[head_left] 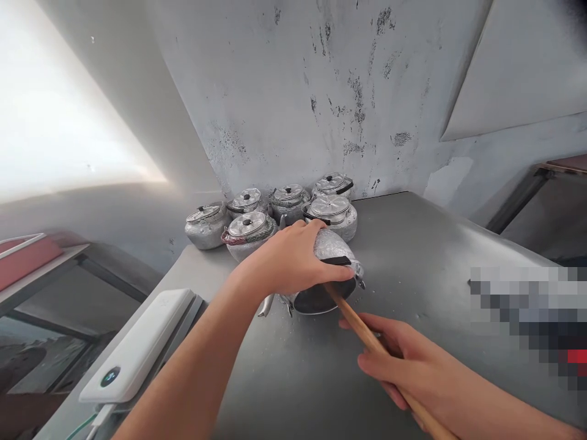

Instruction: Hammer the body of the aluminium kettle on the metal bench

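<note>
A dented silver metal teapot (337, 246) lies tipped on the table with its dark open mouth toward me. My left hand (298, 253) grips it from above, thumb along the black handle by the rim. A spout pokes out below my left wrist. In my right hand (394, 357) is a wooden stick (360, 327), its far end inside the teapot's mouth. What sits on that end is hidden.
Several lidded metal teapots (247, 224) stand at the back against the stained wall (321, 110). A white power bank (142, 342) with a cable lies on the left of the grey table (284, 379). A blurred patch (527, 311) covers the right.
</note>
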### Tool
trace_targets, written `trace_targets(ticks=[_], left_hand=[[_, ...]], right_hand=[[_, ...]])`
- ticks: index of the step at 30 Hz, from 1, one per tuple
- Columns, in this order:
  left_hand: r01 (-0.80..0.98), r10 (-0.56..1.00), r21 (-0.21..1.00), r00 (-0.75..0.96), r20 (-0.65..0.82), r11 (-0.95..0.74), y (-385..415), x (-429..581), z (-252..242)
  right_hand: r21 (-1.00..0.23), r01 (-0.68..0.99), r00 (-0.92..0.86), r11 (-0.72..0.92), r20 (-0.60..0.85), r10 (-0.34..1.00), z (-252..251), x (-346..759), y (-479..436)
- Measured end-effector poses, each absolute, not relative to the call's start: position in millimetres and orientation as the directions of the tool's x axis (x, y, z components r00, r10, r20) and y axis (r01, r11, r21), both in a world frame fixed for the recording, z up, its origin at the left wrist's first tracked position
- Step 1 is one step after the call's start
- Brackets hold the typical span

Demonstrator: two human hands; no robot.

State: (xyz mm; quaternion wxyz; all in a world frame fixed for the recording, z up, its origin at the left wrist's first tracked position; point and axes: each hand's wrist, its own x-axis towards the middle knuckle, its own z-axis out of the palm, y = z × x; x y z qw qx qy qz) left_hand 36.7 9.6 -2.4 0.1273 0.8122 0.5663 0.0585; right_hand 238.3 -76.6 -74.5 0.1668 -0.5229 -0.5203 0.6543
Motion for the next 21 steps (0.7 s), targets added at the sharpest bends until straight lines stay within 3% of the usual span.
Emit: trace_targets(ticks=[21], left_hand=[[0.917, 0.939, 0.253, 0.336, -0.071, -0.309, 7.6, 38.9, 0.9]], right_hand=[[-0.810, 0.276, -0.371, -0.518, -0.587, 0.720, -73.3, 234.2, -74.9]])
